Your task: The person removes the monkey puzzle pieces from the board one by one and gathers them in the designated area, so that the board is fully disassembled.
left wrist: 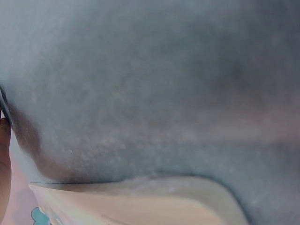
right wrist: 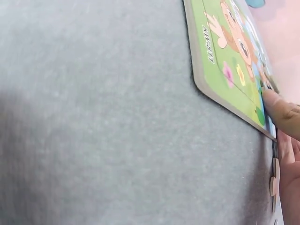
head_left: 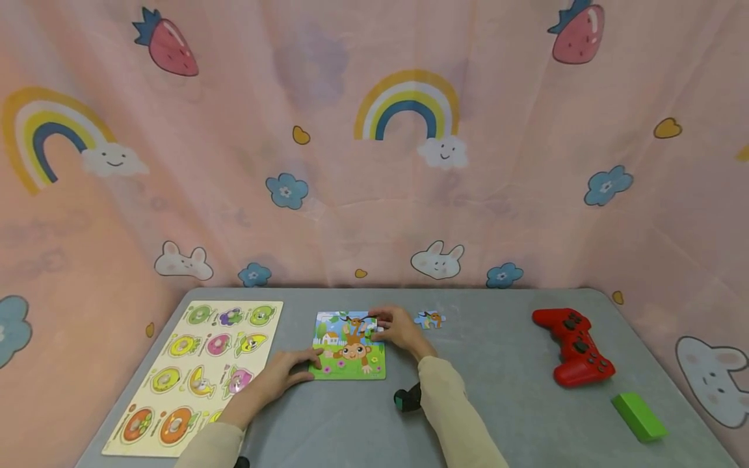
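Observation:
A square monkey jigsaw puzzle [head_left: 346, 368] lies flat on the grey table. At its left edge my left hand [head_left: 279, 376] rests, fingertips touching the border and the thumb near the lower left corner. My right hand [head_left: 404, 330] is at the upper right part of the puzzle, where thumb and fingers pinch a small puzzle piece [head_left: 372, 332], partly hidden by the fingers. In the right wrist view the thumb [right wrist: 279, 108] presses at the puzzle's right side. Just beyond the right hand lies a loose puzzle piece [head_left: 430, 319] in blue and orange.
A cream fruit puzzle board [head_left: 193, 357] lies on the left, partly under the left forearm. On the right are a red game controller [head_left: 576, 348] and a green block [head_left: 639, 416]. A patterned pink curtain [head_left: 363, 195] hangs behind the grey table [head_left: 497, 390].

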Demonstrator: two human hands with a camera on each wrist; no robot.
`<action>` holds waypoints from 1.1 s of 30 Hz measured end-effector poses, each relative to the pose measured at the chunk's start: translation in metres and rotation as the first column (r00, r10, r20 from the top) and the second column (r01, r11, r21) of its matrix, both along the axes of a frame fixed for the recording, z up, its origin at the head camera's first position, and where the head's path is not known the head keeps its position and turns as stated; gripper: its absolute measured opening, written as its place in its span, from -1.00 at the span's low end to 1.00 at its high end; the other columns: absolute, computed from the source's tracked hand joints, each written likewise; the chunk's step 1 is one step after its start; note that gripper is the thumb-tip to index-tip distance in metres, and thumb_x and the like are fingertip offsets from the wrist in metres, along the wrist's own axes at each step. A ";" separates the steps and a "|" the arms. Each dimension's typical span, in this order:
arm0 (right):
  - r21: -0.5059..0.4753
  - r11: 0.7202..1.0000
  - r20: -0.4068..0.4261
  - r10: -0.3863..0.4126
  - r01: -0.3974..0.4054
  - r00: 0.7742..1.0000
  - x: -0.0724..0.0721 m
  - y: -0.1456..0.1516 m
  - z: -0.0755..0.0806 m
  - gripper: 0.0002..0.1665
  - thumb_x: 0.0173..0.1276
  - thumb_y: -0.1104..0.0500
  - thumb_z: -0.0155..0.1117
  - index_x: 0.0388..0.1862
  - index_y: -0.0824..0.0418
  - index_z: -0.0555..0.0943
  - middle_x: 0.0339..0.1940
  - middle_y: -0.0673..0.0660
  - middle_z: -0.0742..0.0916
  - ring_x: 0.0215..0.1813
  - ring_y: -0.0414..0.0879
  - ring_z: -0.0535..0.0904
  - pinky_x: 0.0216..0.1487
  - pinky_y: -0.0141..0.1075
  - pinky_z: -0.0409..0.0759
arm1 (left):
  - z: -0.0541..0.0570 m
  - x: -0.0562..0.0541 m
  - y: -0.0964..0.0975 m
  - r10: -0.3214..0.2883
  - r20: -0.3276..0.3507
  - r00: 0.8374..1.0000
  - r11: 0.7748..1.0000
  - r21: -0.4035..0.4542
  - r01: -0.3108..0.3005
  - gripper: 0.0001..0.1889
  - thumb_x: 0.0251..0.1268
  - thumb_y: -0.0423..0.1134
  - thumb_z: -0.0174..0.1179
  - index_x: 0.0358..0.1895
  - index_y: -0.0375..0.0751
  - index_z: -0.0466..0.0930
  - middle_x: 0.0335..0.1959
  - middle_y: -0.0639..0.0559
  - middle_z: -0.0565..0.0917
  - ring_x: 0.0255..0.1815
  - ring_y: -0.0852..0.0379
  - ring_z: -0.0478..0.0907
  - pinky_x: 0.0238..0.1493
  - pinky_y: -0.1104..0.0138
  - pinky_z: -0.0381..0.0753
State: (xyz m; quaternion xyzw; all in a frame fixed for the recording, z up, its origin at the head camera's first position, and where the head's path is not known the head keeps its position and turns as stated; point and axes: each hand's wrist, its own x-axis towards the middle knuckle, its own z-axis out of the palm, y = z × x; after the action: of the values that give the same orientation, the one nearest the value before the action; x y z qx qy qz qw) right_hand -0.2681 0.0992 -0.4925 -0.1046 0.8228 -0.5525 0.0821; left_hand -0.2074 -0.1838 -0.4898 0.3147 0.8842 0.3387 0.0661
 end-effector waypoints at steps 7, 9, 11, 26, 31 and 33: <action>-0.098 0.995 0.032 0.016 -0.013 0.999 0.002 0.001 -0.005 -0.44 0.11 0.37 0.45 0.12 0.43 0.55 0.17 0.34 0.59 0.24 0.18 0.50 0.18 -0.17 0.51 | -0.001 0.001 -0.001 0.000 0.000 1.000 1.000 0.009 0.000 -0.88 0.23 -0.31 0.25 -0.18 -0.08 0.60 0.19 -0.11 0.57 0.27 -0.18 0.42 0.23 -0.05 0.37; -0.124 0.992 0.038 0.024 -0.019 0.999 0.003 0.002 -0.006 -0.44 0.13 0.37 0.44 0.13 0.45 0.54 0.18 0.36 0.58 0.26 0.20 0.47 0.19 -0.17 0.50 | -0.001 0.001 0.000 0.003 0.000 1.000 1.000 0.007 -0.003 -0.88 0.23 -0.31 0.25 -0.18 -0.08 0.60 0.19 -0.11 0.57 0.27 -0.18 0.43 0.24 -0.05 0.36; -0.135 0.991 0.050 0.019 -0.012 0.999 0.003 0.002 -0.007 -0.45 0.14 0.35 0.44 0.13 0.44 0.54 0.19 0.35 0.57 0.27 0.20 0.46 0.19 -0.18 0.50 | -0.002 0.001 0.000 0.006 -0.004 1.000 1.000 0.001 -0.006 -0.88 0.22 -0.31 0.25 -0.18 -0.08 0.61 0.18 -0.11 0.57 0.26 -0.17 0.43 0.23 -0.05 0.36; -0.217 0.976 0.071 0.024 -0.008 0.997 0.003 0.006 -0.010 -0.53 0.22 0.35 0.36 0.11 0.46 0.55 0.16 0.35 0.60 0.28 0.18 0.46 0.20 -0.25 0.50 | 0.000 0.003 0.001 0.003 -0.067 0.998 1.000 0.005 -0.002 -0.87 0.20 -0.32 0.27 -0.19 -0.11 0.60 0.14 -0.13 0.60 0.21 -0.17 0.49 0.19 -0.04 0.42; -0.236 0.972 0.032 -0.002 0.010 0.999 0.002 0.007 -0.011 -0.54 0.18 0.42 0.36 0.09 0.47 0.56 0.11 0.36 0.63 0.22 0.17 0.52 0.13 -0.29 0.54 | 0.001 0.002 0.001 -0.003 -0.045 0.999 1.000 0.009 0.003 -0.87 0.21 -0.33 0.26 -0.19 -0.10 0.60 0.16 -0.12 0.59 0.23 -0.17 0.47 0.21 -0.03 0.40; -0.235 0.972 0.020 -0.019 0.023 1.000 0.002 0.009 -0.012 -0.54 0.17 0.43 0.36 0.08 0.47 0.57 0.09 0.36 0.64 0.19 0.16 0.55 0.10 -0.27 0.56 | 0.002 0.002 0.001 -0.003 -0.043 0.999 1.000 0.005 0.003 -0.87 0.21 -0.33 0.26 -0.20 -0.09 0.60 0.16 -0.12 0.59 0.23 -0.17 0.47 0.22 -0.02 0.40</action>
State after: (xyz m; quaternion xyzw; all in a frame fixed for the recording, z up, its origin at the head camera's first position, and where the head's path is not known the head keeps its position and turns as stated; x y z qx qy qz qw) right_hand -0.2657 0.1077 -0.5041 -0.1002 0.7519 -0.6478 0.0706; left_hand -0.2052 -0.1825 -0.4877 0.3235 0.8840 0.3341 0.0468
